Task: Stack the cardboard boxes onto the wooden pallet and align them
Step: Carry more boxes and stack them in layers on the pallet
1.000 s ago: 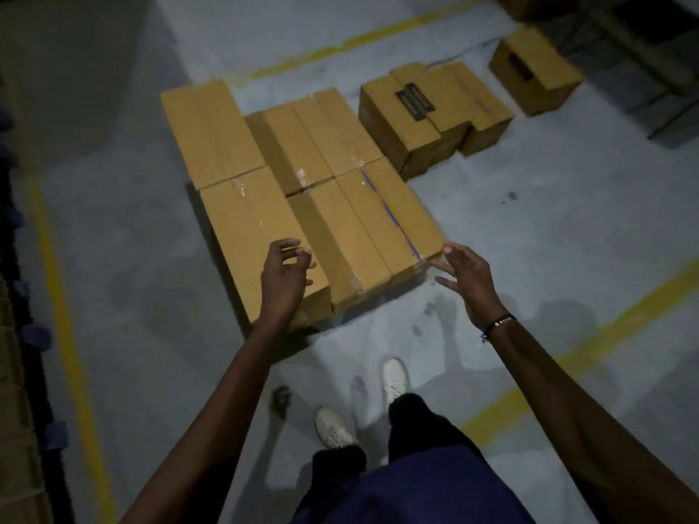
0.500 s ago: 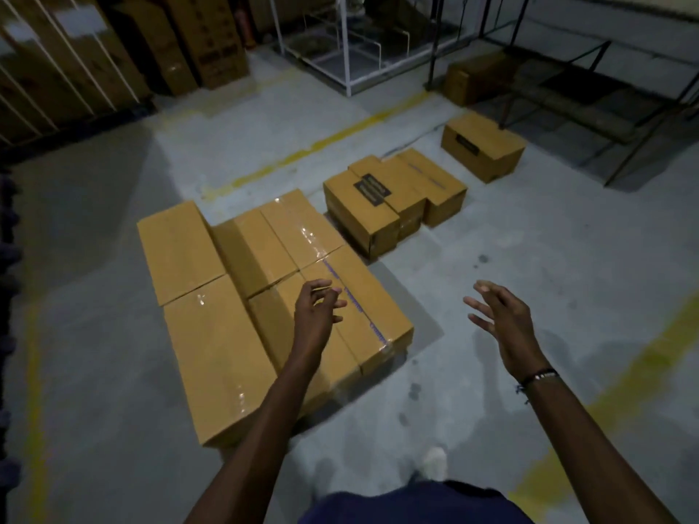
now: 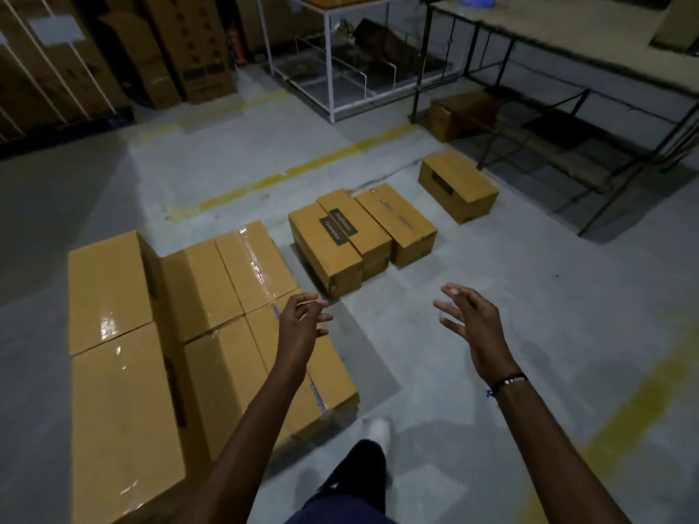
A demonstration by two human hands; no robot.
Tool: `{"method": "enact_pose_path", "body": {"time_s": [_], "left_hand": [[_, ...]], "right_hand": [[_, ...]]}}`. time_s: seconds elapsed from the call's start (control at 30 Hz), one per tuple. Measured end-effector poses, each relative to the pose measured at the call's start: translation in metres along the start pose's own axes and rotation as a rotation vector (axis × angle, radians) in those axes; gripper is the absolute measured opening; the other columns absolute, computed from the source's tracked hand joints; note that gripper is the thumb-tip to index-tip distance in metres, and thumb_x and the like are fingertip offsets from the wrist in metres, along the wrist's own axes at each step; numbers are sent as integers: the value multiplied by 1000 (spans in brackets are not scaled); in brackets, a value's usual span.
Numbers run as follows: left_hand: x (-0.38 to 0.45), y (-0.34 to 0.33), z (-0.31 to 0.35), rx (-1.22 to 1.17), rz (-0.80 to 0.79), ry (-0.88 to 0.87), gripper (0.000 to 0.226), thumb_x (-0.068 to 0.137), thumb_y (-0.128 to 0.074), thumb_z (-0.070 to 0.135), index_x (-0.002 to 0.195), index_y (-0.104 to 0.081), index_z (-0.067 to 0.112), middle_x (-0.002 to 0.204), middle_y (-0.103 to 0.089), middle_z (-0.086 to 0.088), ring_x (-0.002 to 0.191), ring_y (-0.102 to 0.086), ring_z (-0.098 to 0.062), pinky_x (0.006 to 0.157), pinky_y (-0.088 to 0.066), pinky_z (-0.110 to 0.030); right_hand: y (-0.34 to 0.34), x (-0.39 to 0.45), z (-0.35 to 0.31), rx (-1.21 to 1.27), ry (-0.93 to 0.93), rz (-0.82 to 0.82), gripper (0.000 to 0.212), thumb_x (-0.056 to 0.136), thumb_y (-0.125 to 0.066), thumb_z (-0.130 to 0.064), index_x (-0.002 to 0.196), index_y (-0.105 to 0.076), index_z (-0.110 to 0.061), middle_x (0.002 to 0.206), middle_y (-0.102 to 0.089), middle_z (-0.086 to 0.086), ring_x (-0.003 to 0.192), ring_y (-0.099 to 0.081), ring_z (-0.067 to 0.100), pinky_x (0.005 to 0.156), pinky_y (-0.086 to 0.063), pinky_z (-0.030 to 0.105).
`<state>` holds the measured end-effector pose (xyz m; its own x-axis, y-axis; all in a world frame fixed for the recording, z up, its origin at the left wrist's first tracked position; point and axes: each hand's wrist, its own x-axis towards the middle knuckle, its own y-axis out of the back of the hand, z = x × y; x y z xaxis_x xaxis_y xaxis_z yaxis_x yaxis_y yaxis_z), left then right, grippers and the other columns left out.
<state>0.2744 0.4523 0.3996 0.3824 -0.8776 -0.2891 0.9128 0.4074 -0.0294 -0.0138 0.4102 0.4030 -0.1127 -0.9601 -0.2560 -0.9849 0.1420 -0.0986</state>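
Several taped cardboard boxes (image 3: 212, 296) stand packed together at the lower left, with a taller row (image 3: 109, 289) along their left side; the pallet under them is hidden. A cluster of loose boxes (image 3: 329, 240) lies on the floor ahead, and a single box (image 3: 457, 183) sits further right. My left hand (image 3: 300, 323) hovers empty above the stack's right edge, fingers loosely curled. Over bare floor to the right of the stack, my right hand (image 3: 469, 321) is empty with fingers spread.
Yellow floor lines (image 3: 287, 173) cross the concrete. A white metal frame (image 3: 329, 70) and a dark metal table (image 3: 567, 43) stand at the back, another box (image 3: 454, 115) under the table. Tall cartons (image 3: 189, 43) line the back left wall. My shoe (image 3: 378, 429) is below.
My view has lifted from the stack toward the loose boxes ahead. Both hands have come off the stacked boxes and risen, empty. I have stepped forward to the right of the stack.
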Motion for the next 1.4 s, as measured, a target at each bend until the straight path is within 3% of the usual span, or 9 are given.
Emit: {"method": "enact_pose_path", "body": {"time_s": [0.3, 0.43, 0.6, 0.77, 0.97, 1.23, 1.4], "left_hand": [[150, -138, 24, 9, 16, 2, 20, 110, -51, 17, 124, -62, 7, 114, -72, -13, 87, -73, -21, 70, -57, -35], [216, -204, 45, 9, -5, 24, 20, 109, -53, 19, 123, -62, 8, 112, -73, -11, 86, -72, -19, 65, -56, -27], [285, -278, 63, 16, -50, 61, 20, 108, -56, 21, 122, -63, 9, 115, -73, -11, 94, -72, -25, 67, -56, -31], [343, -340, 69, 40, -31, 77, 20, 108, -56, 19, 123, -62, 8, 113, -73, -9, 92, -70, -23, 63, -57, -26], [413, -411, 69, 21, 78, 97, 17, 105, -58, 20, 119, -63, 12, 110, -74, -9, 86, -71, -21, 71, -53, -36], [482, -503, 82, -21, 277, 136, 24, 106, -56, 18, 126, -61, 4, 105, -73, -6, 86, -71, -20, 70, -54, -32], [524, -539, 82, -47, 363, 176, 21, 105, -57, 19, 123, -62, 9, 106, -73, -4, 87, -72, -17, 68, -53, -30]], "right_hand": [[40, 181, -55, -27, 7, 19, 22, 106, -62, -23, 121, -71, -10, 128, -74, 2, 107, -76, 19, 82, -59, 32], [63, 254, -77, -49, -7, 55, 23, 106, -61, -23, 122, -71, -11, 124, -76, 1, 108, -77, 21, 83, -58, 34], [97, 337, -102, -58, -17, 104, 25, 107, -60, -24, 125, -70, -9, 124, -76, 1, 108, -76, 20, 88, -59, 38], [127, 430, -114, -63, -49, 101, 26, 106, -61, -23, 126, -69, -8, 126, -75, 3, 108, -76, 20, 94, -59, 42], [144, 562, -123, -86, -80, -21, 30, 106, -62, -24, 130, -68, -7, 127, -75, 3, 109, -76, 19, 93, -59, 40], [150, 720, -161, -153, -157, -240, 24, 106, -63, -23, 125, -69, -10, 125, -76, 4, 108, -76, 21, 91, -61, 39], [135, 810, -179, -213, -203, -344, 17, 105, -64, -24, 119, -71, -16, 123, -76, 3, 107, -76, 21, 90, -60, 38]]}}
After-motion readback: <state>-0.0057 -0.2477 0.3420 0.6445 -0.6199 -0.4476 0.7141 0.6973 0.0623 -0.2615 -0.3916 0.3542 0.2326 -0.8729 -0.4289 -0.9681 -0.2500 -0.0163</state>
